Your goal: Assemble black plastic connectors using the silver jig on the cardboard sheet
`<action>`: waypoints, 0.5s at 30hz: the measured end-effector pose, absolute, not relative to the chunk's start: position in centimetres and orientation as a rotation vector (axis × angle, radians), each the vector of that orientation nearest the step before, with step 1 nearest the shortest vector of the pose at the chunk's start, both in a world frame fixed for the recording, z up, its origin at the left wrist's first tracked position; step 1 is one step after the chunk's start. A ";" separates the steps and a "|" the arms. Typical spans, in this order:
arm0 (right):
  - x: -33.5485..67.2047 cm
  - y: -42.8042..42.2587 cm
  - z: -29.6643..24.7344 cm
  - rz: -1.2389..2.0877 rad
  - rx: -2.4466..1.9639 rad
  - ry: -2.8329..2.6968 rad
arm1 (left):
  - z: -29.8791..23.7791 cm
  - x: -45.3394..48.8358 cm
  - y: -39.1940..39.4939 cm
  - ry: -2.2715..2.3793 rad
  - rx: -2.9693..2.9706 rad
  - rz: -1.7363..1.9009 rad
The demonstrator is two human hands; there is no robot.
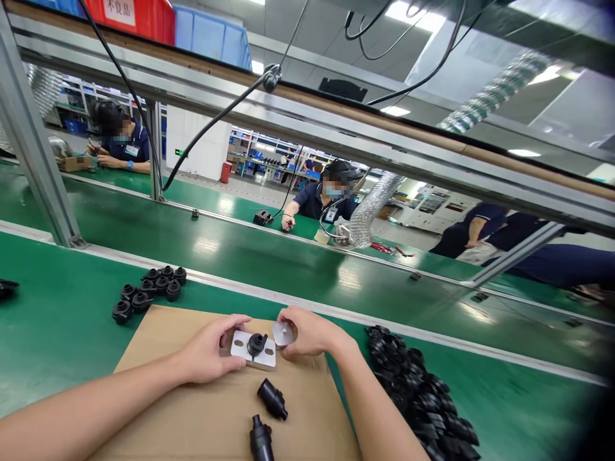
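Observation:
A grey metal plate (266, 354) lies on a brown cardboard sheet (211, 410), with a small black plastic part (256, 344) standing on its middle. My left hand (209, 351) grips the plate's left end, thumb on top. My right hand (307, 331) is closed on a small pale round piece (282, 333) just beyond the plate's right end. Two more black parts (272, 399) (261, 439) lie loose on the cardboard nearer to me.
Several assembled black parts (148, 291) stand grouped at the left on the green bench (57, 333). A heap of black parts (423, 397) lies at the right. A green conveyor belt (288, 256) runs behind, with other people seated beyond it.

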State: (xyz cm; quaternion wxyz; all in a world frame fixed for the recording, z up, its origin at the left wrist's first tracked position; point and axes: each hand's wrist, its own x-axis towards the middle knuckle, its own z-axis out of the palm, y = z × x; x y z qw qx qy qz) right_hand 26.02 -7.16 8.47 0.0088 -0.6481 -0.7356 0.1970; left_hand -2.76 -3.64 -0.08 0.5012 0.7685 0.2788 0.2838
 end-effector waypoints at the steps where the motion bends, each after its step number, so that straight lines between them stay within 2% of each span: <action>1: 26.0 -7.2 8.9 0.563 -2.019 -2.279 | -0.2 -2.7 -3.7 0.656 1.853 0.712; 5: 24.7 -7.8 11.1 0.393 -1.918 -2.207 | -1.2 -2.3 -3.8 0.634 1.883 0.834; 9: 21.4 -9.3 12.6 0.377 -1.793 -2.244 | -2.3 -2.3 -4.1 0.596 1.893 0.851; 15: 18.3 -9.1 11.0 0.293 -1.867 -2.542 | -4.3 -2.7 -3.1 0.665 1.878 0.830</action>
